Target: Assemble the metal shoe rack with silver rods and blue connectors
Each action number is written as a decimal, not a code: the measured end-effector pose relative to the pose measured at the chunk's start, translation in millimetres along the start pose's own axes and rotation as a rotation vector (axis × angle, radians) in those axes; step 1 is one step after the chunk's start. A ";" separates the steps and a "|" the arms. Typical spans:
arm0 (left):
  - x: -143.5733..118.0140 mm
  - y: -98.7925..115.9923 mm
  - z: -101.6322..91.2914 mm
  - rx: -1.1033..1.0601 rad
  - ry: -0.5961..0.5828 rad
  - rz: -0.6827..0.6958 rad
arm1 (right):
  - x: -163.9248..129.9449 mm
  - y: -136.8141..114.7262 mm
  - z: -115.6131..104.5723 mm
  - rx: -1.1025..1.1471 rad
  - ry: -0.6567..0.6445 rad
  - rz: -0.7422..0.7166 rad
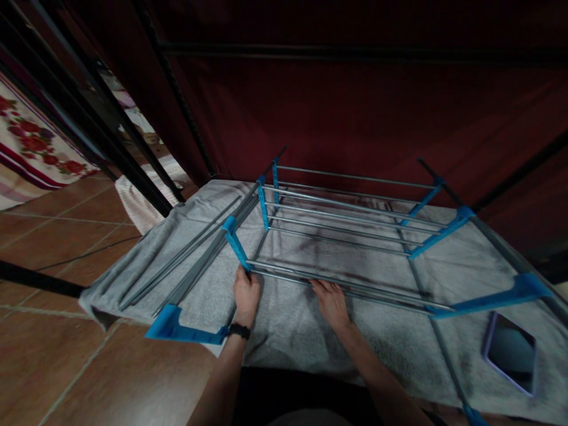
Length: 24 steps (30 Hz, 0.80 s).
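A grey towel [293,331] covers the floor, and a folding drying rack [346,236] (grey rods, blue plastic joints) lies flat across it. The left hand [246,294] is closed around the near rod [310,275] beside a blue joint [235,241]. The right hand [331,303] rests fingers-down on that rod. A phone [510,352] lies near right.
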State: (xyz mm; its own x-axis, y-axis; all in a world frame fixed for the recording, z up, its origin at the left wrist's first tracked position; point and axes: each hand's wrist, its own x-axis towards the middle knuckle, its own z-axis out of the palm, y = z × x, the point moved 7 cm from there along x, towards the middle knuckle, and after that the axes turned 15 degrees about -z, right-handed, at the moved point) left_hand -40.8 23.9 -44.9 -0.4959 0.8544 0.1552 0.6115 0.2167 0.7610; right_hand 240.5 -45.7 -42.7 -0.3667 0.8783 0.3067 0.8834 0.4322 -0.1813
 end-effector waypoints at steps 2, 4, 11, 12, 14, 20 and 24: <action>0.0 0.2 -0.4 0.002 0.004 -0.009 | 0.6 0.3 -0.9 0.006 0.001 0.007; -0.3 0.8 -1.3 0.000 0.008 -0.015 | 1.7 0.8 -2.0 0.016 0.000 0.010; -1.8 5.6 -4.9 0.010 0.015 0.000 | 3.7 0.7 -2.5 0.031 -0.009 -0.014; -1.9 6.2 -5.1 0.014 0.016 0.002 | 3.2 0.4 -2.1 0.027 -0.005 -0.012; -2.1 7.2 -5.1 0.026 0.019 0.004 | 2.1 -0.8 -1.6 0.018 0.008 -0.007; -1.9 6.9 -5.1 0.047 0.039 -0.030 | 1.1 -4.3 -1.0 -0.023 0.013 0.023; -2.4 7.5 -4.6 0.040 0.024 -0.034 | -1.4 -5.7 -2.4 -0.036 0.018 -0.002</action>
State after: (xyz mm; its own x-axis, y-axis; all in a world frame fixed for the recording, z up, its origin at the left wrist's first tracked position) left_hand -37.9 21.3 -36.7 -0.5315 0.8346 0.1449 0.6175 0.2647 0.7407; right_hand 236.7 -49.9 -39.9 -0.3633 0.8736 0.3239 0.8927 0.4259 -0.1475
